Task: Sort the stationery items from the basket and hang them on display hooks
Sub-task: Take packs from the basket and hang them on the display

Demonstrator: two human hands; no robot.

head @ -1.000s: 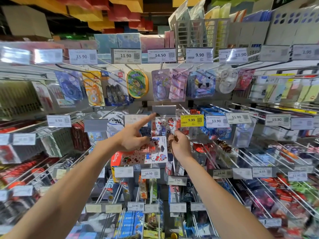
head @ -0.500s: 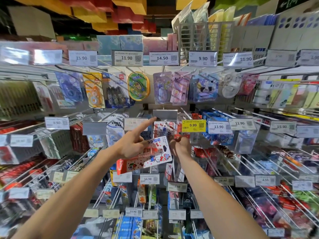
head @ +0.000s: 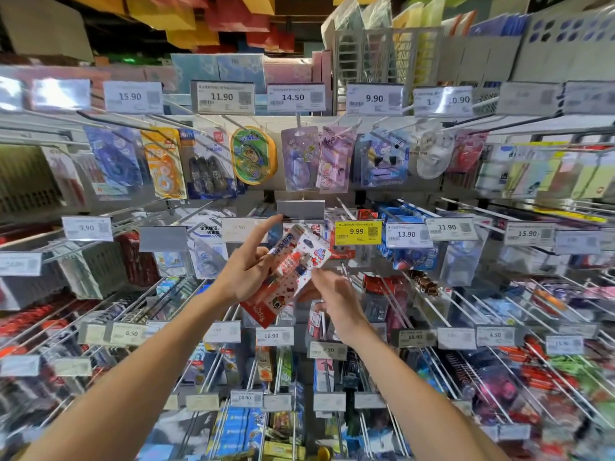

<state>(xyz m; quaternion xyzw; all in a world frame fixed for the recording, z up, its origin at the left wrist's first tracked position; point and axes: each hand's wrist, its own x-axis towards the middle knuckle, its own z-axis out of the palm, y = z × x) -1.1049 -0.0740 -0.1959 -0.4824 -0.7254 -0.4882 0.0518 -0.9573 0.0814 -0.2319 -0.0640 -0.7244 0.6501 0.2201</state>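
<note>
Straight ahead at 12 o'clock rises a shop display wall, row upon row of wire hooks [head: 492, 319] hung with carded stationery, each row fronted by price tags. Coloured boxes [head: 233, 15] are stacked on the top shelf, with white racks [head: 382, 51] at 1 o'clock.

At the middle of the view, the left hand [head: 246, 271] grips a red-and-white packet [head: 293, 267] between thumb and curled fingers. Its index finger sticks out straight, pointing to 1 o'clock. The packet is tilted. Its long axis runs from a red end at 7 o'clock up to its white end at 1 o'clock, where a small hang hole shows. That upper end sits just under a blank grey tag [head: 300, 209].

The right hand [head: 336, 301] is at 4 o'clock from the packet, just beside its lower edge. Its fingers are loosely bent and hold nothing; whether they touch the packet cannot be told.

A yellow 9.99 tag [head: 358, 231] hangs just beside the packet at 2 o'clock. Matching red-and-white cards fill the space behind the packet's top. A green oval pack [head: 254, 154] hangs in the row above, at 11 o'clock, under an 11.90 tag [head: 222, 97]. The edges of the view are blurred.
</note>
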